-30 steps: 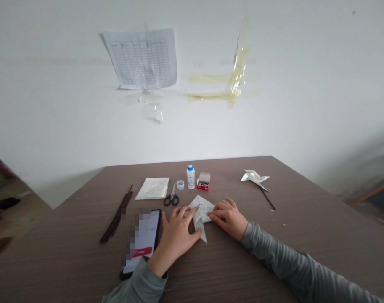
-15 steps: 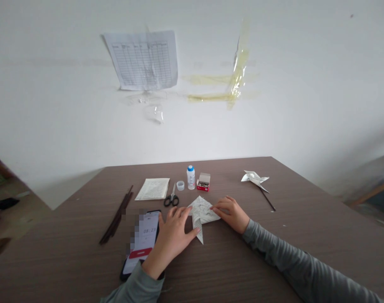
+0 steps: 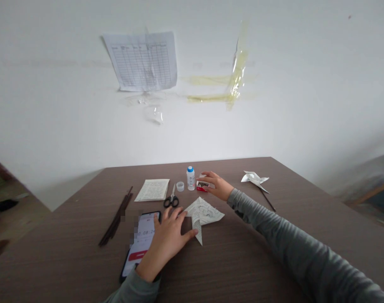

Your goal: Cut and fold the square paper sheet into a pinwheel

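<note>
Right hand [image 3: 217, 186] has moved off the folded paper piece [image 3: 205, 215] and now sits up at the small red box of metal fasteners [image 3: 202, 186], on the far side of the work. Head view, your only view: that hand is over the box with its fingers [image 3: 207, 176] curved and narrowly spread, and its thumb beside the red side. Your hand hides most of the box, so you cannot tell whether it is holding anything.

Left hand [image 3: 166, 243] stays flat and open on the brown wood-grain surface [image 3: 220, 273], fingers spread. Its thumb tip meets the lower point of the folded paper piece, which lies flat and printed side up, between your hands and below the box. Your left palm is just beside a smartphone [image 3: 141, 242], whose screen is partly pixelated.

Along the far part of the surface, left to right: a bundle of dark sticks [image 3: 116, 216], a printed sheet [image 3: 152, 190], scissors [image 3: 171, 198], a small clear ring [image 3: 180, 186], and an upright glue bottle [image 3: 190, 178] with a blue cap. Right of your right hand, a finished paper pinwheel [image 3: 254, 178] lies on a dark stick [image 3: 268, 200]. On the wall above, a ruled paper chart [image 3: 139, 61] hangs near yellowed tape strips [image 3: 239, 63].
</note>
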`<state>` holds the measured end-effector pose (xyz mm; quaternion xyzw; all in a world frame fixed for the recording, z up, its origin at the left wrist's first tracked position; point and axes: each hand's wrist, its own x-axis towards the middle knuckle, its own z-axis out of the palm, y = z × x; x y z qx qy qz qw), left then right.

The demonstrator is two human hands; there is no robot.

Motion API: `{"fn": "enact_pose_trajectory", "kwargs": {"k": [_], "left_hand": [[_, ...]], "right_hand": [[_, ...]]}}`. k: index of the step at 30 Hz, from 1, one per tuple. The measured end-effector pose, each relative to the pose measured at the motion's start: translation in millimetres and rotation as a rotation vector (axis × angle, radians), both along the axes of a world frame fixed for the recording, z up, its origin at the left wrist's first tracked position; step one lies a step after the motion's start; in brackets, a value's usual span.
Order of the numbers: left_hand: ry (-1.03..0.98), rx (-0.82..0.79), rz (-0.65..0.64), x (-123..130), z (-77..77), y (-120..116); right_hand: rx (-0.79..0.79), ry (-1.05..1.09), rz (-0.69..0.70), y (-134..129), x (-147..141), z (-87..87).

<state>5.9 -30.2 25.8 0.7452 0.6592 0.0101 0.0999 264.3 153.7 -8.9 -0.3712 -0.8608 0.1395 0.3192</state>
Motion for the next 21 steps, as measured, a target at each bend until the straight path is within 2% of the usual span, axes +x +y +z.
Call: {"fn": "enact_pose_trajectory", "kwargs": {"k": [7, 10, 14, 21], "left_hand": [[0.018, -0.049, 0.016, -8, 4.1, 0], [0.01, -0.054, 0.017, -10, 2.7, 1], [-0.006, -0.04, 0.014, -12, -1.2, 3], [-0.013, -0.008, 0.004, -14, -5.8, 3]], "right_hand": [[0.024, -0.197, -0.084, 2, -42, 11.3], [-0.026, -0.271, -0.123, 1, -53, 11.7], [-0.077, -0.296, -0.144, 4, -60, 8.2], [-0.109, -0.209, -0.141, 14, -59, -0.3]]}}
